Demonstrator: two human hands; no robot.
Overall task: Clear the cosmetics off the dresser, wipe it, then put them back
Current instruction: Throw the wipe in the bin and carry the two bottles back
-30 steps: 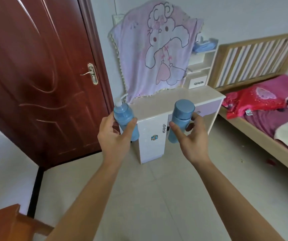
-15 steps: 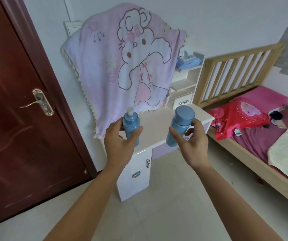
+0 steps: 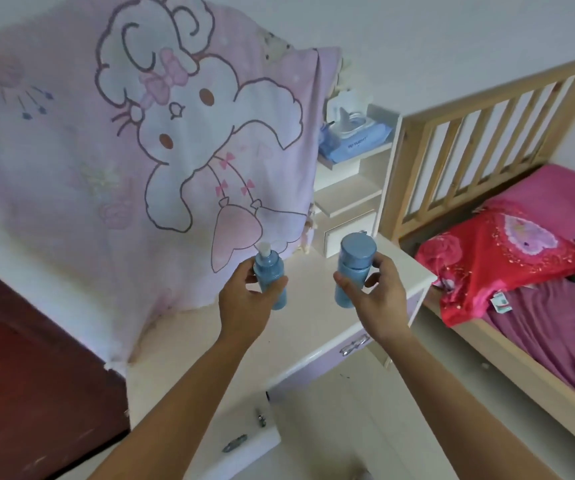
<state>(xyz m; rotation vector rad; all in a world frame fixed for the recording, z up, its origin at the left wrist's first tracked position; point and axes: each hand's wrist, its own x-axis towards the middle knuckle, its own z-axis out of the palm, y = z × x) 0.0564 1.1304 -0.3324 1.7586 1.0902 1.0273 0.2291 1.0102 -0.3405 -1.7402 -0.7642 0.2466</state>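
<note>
My left hand [image 3: 244, 306] grips a blue pump bottle [image 3: 271, 275] with a white nozzle, held upright just above the white dresser top [image 3: 300, 334]. My right hand [image 3: 379, 299] holds a blue capped bottle [image 3: 352, 271] with a wide round lid, also upright over the right part of the dresser top. The two bottles are about a hand's width apart. The dresser top under them is bare. A pink cartoon-rabbit blanket [image 3: 147, 143] hangs over the dresser's mirror and hides it.
A blue pack of wet wipes [image 3: 352, 140] lies on the dresser's side shelf. A wooden bed [image 3: 487, 126] with pink and red bedding [image 3: 508, 251] stands right against the dresser. A dark red door [image 3: 19, 393] is at the left. Tiled floor lies below.
I have come closer to the dresser, so it fills more of the view. Both hands with their bottles now hover over the dresser top instead of in front of it.
</note>
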